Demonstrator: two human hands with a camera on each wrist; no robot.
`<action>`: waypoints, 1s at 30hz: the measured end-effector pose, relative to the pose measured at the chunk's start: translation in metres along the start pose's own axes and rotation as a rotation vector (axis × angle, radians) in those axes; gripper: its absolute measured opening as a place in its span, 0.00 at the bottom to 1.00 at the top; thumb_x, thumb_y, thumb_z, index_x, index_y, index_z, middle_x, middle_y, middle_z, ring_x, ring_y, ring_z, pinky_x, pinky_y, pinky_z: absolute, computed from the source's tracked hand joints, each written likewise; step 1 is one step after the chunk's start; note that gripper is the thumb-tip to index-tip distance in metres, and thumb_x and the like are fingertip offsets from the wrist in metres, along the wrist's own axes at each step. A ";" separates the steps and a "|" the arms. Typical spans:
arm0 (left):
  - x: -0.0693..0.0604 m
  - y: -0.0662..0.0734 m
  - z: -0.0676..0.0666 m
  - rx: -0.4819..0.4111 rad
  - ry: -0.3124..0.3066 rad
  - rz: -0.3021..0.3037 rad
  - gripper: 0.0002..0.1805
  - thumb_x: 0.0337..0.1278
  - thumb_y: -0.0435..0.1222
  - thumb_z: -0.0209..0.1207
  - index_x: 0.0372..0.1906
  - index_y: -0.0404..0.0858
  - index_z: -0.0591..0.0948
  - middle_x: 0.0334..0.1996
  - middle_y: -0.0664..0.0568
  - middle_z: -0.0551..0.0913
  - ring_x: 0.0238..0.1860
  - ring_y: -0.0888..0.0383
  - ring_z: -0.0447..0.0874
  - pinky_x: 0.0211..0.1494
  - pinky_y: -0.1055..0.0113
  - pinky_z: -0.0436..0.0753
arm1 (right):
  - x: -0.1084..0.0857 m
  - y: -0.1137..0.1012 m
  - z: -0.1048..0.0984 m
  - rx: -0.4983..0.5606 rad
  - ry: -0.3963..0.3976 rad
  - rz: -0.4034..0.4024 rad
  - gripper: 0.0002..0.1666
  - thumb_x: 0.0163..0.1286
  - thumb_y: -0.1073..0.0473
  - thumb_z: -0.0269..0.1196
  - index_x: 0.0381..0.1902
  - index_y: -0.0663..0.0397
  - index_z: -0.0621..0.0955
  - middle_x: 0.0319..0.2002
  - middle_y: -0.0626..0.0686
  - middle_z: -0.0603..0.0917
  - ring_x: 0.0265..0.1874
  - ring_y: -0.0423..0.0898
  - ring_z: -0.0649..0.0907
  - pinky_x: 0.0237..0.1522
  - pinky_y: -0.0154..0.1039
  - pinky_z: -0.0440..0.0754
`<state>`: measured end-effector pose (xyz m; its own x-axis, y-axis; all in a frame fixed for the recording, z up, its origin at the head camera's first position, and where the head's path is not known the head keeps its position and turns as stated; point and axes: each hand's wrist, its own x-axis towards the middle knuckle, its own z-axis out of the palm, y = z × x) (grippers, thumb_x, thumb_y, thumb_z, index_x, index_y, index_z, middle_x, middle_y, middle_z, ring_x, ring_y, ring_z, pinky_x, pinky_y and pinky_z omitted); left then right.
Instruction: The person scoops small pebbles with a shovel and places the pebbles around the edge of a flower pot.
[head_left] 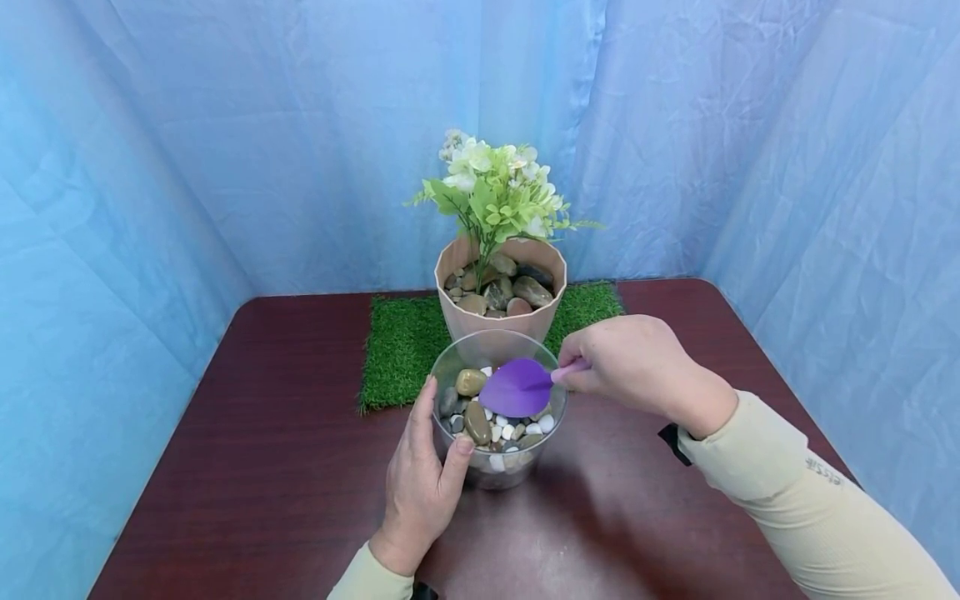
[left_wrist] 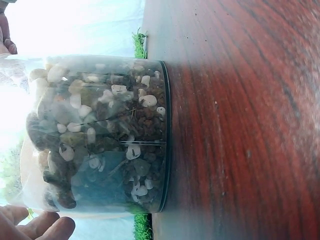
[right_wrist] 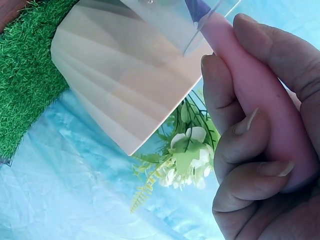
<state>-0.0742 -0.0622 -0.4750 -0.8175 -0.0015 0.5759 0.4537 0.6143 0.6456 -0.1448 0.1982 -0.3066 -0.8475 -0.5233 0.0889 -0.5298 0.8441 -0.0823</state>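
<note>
A clear plastic container (head_left: 501,477) of brown, grey and white pebbles (head_left: 477,422) stands at the table's middle. My left hand (head_left: 420,479) rests on its left side, fingers straight along the wall and thumb at the near rim. In the left wrist view, fingertips (left_wrist: 56,227) touch the wall (left_wrist: 100,145), and pebbles and dark soil-like matter show through it. By the pink handle (right_wrist: 265,95), my right hand (head_left: 630,367) grips a trowel (head_left: 517,389). Its purple blade lies inside the container mouth, over the pebbles; whether it touches them I cannot tell.
Just behind the container, a beige flowerpot (head_left: 498,329) holds larger stones and a plant (head_left: 498,192) with white flowers. Under the pot lies a green artificial-grass mat (head_left: 405,350). Blue curtains (head_left: 337,150) hang around the dark red table (head_left: 277,450).
</note>
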 end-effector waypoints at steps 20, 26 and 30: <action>0.001 0.001 0.000 -0.008 0.002 -0.001 0.45 0.68 0.43 0.63 0.84 0.42 0.56 0.81 0.46 0.63 0.77 0.48 0.68 0.71 0.47 0.74 | 0.001 -0.003 0.005 0.052 -0.056 -0.020 0.04 0.64 0.45 0.74 0.31 0.23 0.88 0.21 0.26 0.78 0.21 0.32 0.75 0.22 0.40 0.74; 0.001 0.000 0.000 -0.009 0.005 0.006 0.44 0.70 0.44 0.62 0.84 0.42 0.56 0.81 0.46 0.63 0.77 0.47 0.68 0.71 0.47 0.74 | 0.002 0.000 0.007 0.065 -0.043 -0.044 0.04 0.63 0.45 0.75 0.32 0.23 0.89 0.26 0.24 0.83 0.24 0.30 0.78 0.26 0.41 0.79; 0.000 0.000 0.000 -0.008 0.002 0.003 0.44 0.69 0.44 0.62 0.84 0.42 0.56 0.81 0.46 0.63 0.77 0.48 0.68 0.72 0.47 0.74 | 0.003 0.000 0.009 0.078 -0.045 -0.058 0.04 0.62 0.45 0.75 0.32 0.23 0.89 0.26 0.24 0.83 0.24 0.29 0.78 0.28 0.41 0.80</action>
<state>-0.0743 -0.0620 -0.4747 -0.8152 -0.0010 0.5792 0.4595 0.6076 0.6478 -0.1471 0.1952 -0.3153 -0.8149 -0.5773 0.0512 -0.5775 0.8014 -0.1557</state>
